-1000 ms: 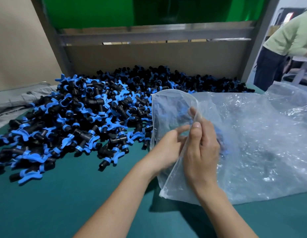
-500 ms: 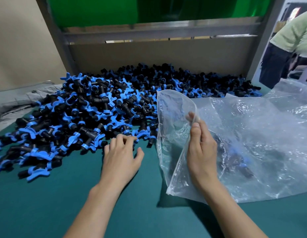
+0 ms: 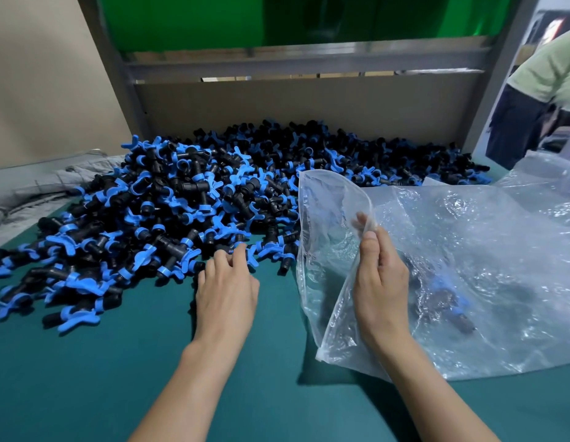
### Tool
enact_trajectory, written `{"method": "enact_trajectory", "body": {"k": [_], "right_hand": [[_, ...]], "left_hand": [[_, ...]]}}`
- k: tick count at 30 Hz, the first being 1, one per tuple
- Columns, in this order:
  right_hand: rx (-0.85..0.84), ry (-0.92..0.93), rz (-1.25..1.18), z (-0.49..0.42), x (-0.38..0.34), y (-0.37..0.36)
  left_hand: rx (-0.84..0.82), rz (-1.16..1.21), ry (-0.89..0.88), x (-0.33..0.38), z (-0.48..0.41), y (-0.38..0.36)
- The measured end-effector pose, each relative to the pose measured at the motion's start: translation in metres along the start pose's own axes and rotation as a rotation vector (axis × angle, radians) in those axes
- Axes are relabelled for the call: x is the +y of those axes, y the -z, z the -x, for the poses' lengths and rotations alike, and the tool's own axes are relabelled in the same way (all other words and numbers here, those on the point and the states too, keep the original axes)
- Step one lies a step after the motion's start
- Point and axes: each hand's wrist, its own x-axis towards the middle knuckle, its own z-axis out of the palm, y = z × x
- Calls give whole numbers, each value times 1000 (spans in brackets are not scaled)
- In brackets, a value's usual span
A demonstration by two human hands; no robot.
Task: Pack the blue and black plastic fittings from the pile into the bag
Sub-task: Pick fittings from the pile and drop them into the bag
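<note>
A clear plastic bag (image 3: 475,250) lies on its side on the green surface (image 3: 118,378), its mouth facing left. Inside, towards its near right, sit a few blue and black fittings (image 3: 449,298), perhaps three or four; the crinkled film blurs them.

The right hand (image 3: 381,282) pinches the upper lip of the bag's mouth between thumb and fingers and holds it raised, so the mouth gapes. The left hand (image 3: 226,288), just left of the bag, lies palm down with its fingers lightly bent and the tips on fittings at the pile's near edge. Whether it has hold of one cannot be told.

The one pile (image 3: 181,212), far too many to count, spreads left of and behind the bag, touching its mouth.
</note>
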Motion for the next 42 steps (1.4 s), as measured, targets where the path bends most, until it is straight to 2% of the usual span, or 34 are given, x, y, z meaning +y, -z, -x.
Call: {"method": "enact_trajectory", "body": {"k": [3, 6, 8, 10, 12, 14, 19, 21, 23, 27, 33, 37, 39, 42], "right_hand": [[7, 6, -1, 0, 1, 0], [6, 9, -3, -1, 1, 0], [6, 12, -9, -1, 1, 0], [0, 21, -19, -1, 1, 0], [-5, 25, -18, -1, 1, 0], [-5, 26, -3, -1, 0, 0], [-5, 17, -9, -1, -2, 1], [-10, 11, -9, 0, -2, 1], [-10, 15, 4, 0, -3, 1], [-8, 27, 33, 0, -5, 1], [12, 19, 9, 1, -6, 2], [26, 24, 10, 2, -10, 2], [29, 28, 12, 1, -11, 3], [36, 38, 14, 2, -11, 3]], "left_hand": [[84, 214, 58, 0, -1, 8], [312, 569, 98, -6, -6, 13], [375, 884, 199, -11, -12, 15], [317, 1336, 407, -13, -18, 17], [189, 1771, 615, -14, -21, 18], [102, 1951, 730, -14, -22, 17], [112, 1732, 693, -12, -21, 18], [99, 1749, 742, -12, -22, 22], [35, 1915, 856, -12, -22, 26], [-140, 2461, 1070, -12, -25, 33], [-277, 2684, 1078, -12, -21, 32], [-373, 2637, 972, -7, -17, 32], [-399, 2541, 881, -5, -17, 33], [-285, 2096, 612, 0, -15, 32]]}}
